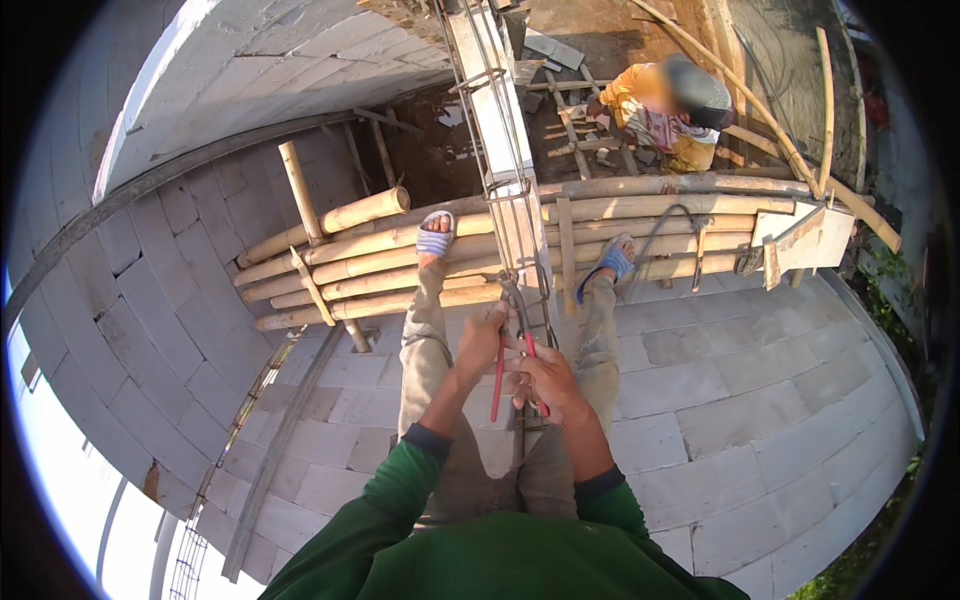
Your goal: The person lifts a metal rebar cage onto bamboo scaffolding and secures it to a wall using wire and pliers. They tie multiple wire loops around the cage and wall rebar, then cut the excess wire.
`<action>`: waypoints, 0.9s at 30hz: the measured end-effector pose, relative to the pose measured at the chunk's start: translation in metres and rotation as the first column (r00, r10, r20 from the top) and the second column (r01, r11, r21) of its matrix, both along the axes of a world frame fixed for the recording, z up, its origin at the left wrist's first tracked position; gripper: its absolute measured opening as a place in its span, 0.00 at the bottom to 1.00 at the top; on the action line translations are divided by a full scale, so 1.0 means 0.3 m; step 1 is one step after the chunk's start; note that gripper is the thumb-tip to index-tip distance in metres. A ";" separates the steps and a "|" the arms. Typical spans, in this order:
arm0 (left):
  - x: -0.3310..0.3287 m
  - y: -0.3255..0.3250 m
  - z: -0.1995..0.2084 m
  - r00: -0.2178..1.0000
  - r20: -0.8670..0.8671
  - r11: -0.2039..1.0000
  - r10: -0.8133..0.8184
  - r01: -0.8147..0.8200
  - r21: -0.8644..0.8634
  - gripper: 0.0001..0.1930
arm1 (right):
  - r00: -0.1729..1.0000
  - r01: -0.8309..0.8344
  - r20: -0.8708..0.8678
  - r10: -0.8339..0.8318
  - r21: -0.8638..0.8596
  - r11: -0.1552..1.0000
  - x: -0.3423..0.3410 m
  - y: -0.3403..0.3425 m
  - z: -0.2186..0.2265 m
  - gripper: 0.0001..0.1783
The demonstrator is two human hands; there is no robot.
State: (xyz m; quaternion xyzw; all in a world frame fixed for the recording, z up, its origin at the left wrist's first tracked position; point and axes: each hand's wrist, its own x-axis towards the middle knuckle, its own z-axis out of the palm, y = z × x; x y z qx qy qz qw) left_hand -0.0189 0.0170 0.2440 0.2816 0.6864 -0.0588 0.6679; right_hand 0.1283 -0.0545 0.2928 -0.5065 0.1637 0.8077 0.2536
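Observation:
In the middle, red-handled pincers point away from me, their dark jaws at a steel rebar cage. My right hand is closed around the pincers, one handle running through its fingers. My left hand is just to the left of the tool, its fingers pinched together near the jaws. Whatever it holds, if anything, is too small to make out. The cage, long bars with square stirrups, runs along the top of a narrow block wall between my legs.
My sandalled feet rest on a bamboo pole platform. A hammer and a white board are on its right. Pale block walls flank me. Below, a person in yellow crouches by a wooden ladder.

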 end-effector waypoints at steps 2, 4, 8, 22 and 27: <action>-0.008 0.042 -0.003 0.998 -0.048 0.998 -0.037 0.034 -0.051 0.25 | 0.994 0.074 -0.083 -0.074 -0.006 0.997 0.011 0.041 0.004 0.29; -0.030 0.025 -0.061 0.998 -0.046 0.998 -0.051 0.050 -0.023 0.24 | 0.965 0.192 -0.176 -0.192 -0.019 0.981 0.014 0.067 0.000 0.33; -0.044 0.036 -0.123 0.997 -0.028 0.998 -0.070 0.070 0.000 0.23 | 0.946 0.234 -0.218 -0.241 -0.060 0.970 0.021 0.123 -0.013 0.37; -0.037 0.099 -0.178 0.987 0.063 0.988 0.148 -0.145 -0.055 0.19 | 1.000 0.006 -0.009 -0.007 -0.103 0.995 -0.026 0.126 -0.170 0.22; -0.028 0.093 -0.202 0.985 0.069 0.984 0.158 -0.151 -0.098 0.21 | 0.915 -0.277 0.302 0.266 -0.007 0.961 -0.081 0.119 -0.186 0.13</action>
